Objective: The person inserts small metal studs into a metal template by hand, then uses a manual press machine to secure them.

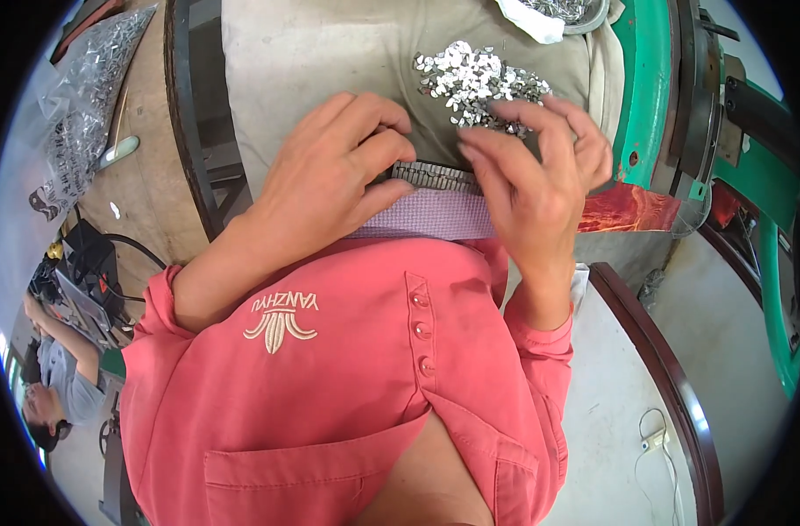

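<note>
My left hand [338, 162] is closed, its curled fingers and thumb around the left end of a narrow row of small metal pieces [444, 178]. The row runs left to right along the near edge of the work surface, just beyond a lilac woven strip [430, 215]. My right hand [538, 171] hangs over the right end of the row. Its thumb and index fingertips come close together; whatever is between them is too small to make out. Beyond its fingers lies a loose pile of small shiny metal pieces [474, 77], partly hidden by the fingertips.
A grey-beige cloth [321, 57] covers the work surface. A metal bowl [584, 19] of small parts stands at the far right, by a green machine frame [650, 96]. Clear bags of metal parts [97, 92] lie on a wooden bench at left. Another person [62, 377] sits at lower left.
</note>
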